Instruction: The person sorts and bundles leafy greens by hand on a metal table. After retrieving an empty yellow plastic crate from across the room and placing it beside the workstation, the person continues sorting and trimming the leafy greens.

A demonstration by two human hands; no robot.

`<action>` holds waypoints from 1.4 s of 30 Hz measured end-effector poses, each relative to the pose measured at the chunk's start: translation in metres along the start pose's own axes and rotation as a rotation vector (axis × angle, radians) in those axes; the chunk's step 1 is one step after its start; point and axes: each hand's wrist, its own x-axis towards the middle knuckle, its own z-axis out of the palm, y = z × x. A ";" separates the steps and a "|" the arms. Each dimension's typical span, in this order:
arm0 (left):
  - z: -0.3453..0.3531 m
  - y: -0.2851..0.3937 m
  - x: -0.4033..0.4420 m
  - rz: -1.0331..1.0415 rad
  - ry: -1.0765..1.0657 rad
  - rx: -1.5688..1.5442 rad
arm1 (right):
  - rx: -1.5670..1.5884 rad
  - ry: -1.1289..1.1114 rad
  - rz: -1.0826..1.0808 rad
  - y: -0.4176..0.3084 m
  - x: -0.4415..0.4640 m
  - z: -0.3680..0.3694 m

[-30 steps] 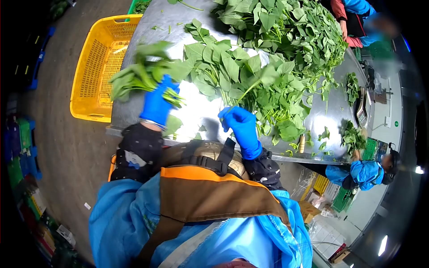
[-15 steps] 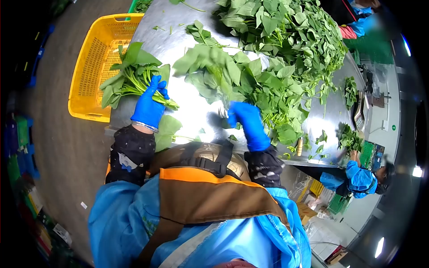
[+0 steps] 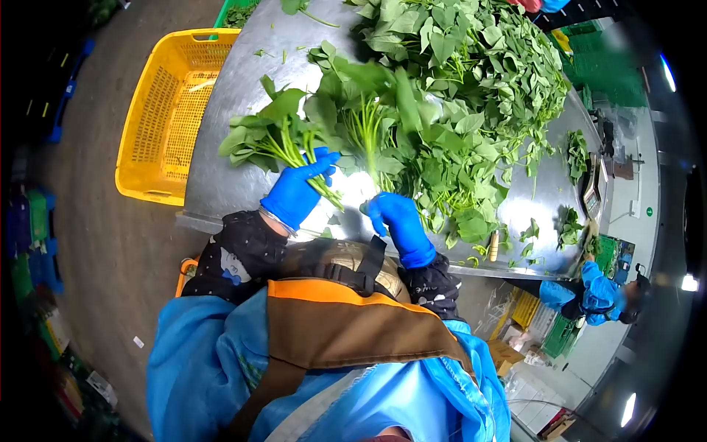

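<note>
Before me a metal counter (image 3: 234, 99) spans the upper middle. At frame left I see brown floor (image 3: 85, 169); toward the right edge, a pale wall (image 3: 638, 239) with a green sign (image 3: 649, 211), and a glowing strip light (image 3: 628, 409) at lower right.

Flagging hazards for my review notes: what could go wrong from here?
The left hand holds the bunch of greens by several loose stems, so one might slip out. The wooden handle lies close to the near edge of the table and could be knocked off.
</note>
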 end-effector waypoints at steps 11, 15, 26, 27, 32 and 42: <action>-0.016 0.002 0.013 0.035 -0.068 0.208 | 0.277 0.037 -0.206 -0.026 -0.010 -0.002; -0.006 -0.004 0.007 -0.049 -0.288 0.088 | 0.384 -0.200 -0.022 -0.042 0.010 0.028; 0.017 0.002 -0.009 -0.075 -0.276 0.009 | 0.425 -0.451 0.515 0.018 0.018 0.028; 0.006 0.003 -0.003 -0.055 -0.306 0.053 | 0.385 -0.419 0.527 0.015 0.019 0.031; -0.009 0.063 -0.016 0.244 -0.255 -0.067 | -0.090 0.019 0.204 0.013 0.036 0.019; -0.022 0.028 -0.010 0.060 0.130 -0.096 | -1.166 0.443 -0.283 0.046 0.084 -0.004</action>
